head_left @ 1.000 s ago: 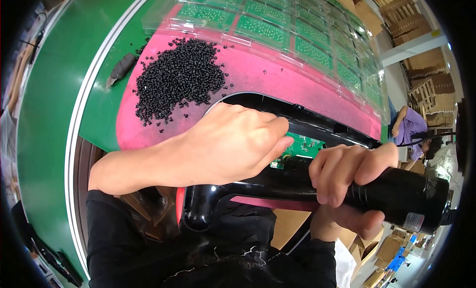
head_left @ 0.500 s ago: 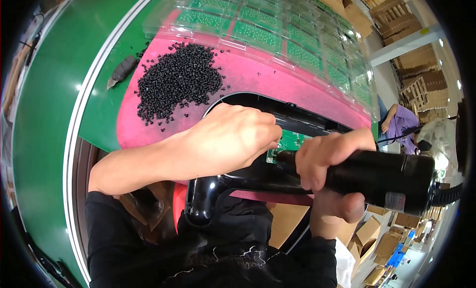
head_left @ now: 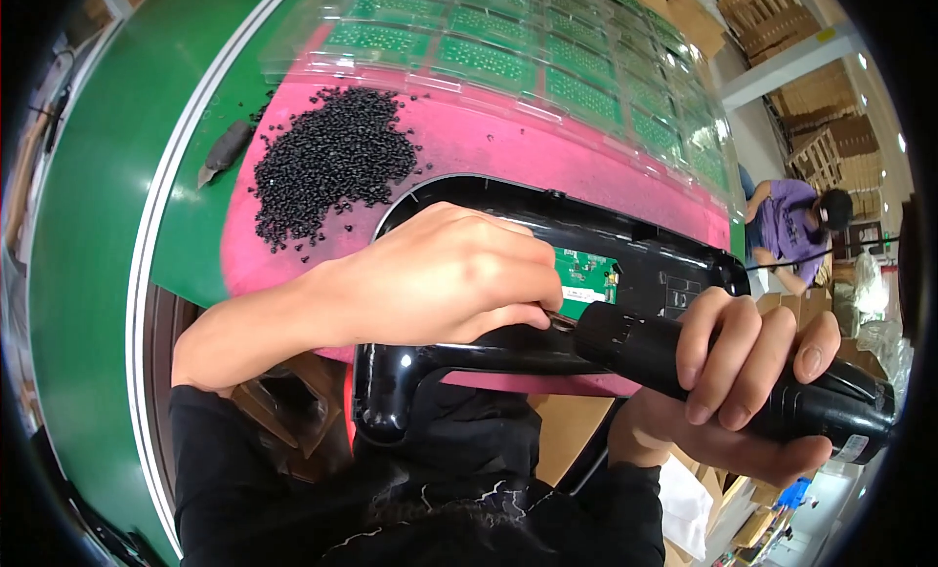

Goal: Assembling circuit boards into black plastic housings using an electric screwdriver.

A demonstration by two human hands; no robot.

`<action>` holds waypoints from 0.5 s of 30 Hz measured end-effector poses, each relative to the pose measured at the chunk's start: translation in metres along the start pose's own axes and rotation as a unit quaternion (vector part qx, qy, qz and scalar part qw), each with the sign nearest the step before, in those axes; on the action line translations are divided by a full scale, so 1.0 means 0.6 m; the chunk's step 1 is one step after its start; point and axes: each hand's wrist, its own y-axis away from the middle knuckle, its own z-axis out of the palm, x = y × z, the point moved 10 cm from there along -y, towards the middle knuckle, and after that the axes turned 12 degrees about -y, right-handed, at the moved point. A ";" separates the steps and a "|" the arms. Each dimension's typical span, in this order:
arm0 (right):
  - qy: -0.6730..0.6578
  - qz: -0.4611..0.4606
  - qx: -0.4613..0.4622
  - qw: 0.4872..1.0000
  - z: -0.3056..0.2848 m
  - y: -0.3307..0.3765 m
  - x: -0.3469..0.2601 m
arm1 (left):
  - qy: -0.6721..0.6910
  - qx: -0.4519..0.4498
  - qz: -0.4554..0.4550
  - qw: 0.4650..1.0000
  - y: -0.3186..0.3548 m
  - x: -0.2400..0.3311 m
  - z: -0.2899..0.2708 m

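Black plastic fills my grip on both sides. My right hand is wrapped shut around the barrel of the electric screwdriver, fingers curled over the top and thumb underneath. The tool's long axis runs almost level, from the lower right toward the left, and its nose meets the black housing just where my left fingertips sit. My left hand is closed down on that housing, palm over its near rim, fingertips pinched at the spot where the driver tip comes in; whether a screw is between them I cannot tell, since my knuckles hide it. So the work point lies directly left of the tool's nose and under my left fingers, with the left hand the nearer of the two to it.

Just past my fingertips a small green circuit board shows inside the housing. The housing lies across the near edge of the pink mat. Farther on, toward the mat's left side, sits a heap of small black pellets. Beyond that, along the mat's far edge, clear trays of green boards lie in rows. The green table curves away on my left. At the far right another person in purple is bent over work.
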 end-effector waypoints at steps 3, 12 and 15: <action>0.041 0.040 -0.015 0.998 -0.005 -0.002 -0.016 | 0.039 0.021 -0.016 0.999 -0.005 0.004 0.000; 0.167 0.114 0.063 0.977 -0.115 0.012 -0.026 | -0.119 -0.100 -0.069 0.985 0.008 -0.015 0.031; 0.169 0.129 0.088 0.973 -0.133 0.019 -0.013 | -0.118 -0.116 -0.072 0.984 0.007 -0.016 0.036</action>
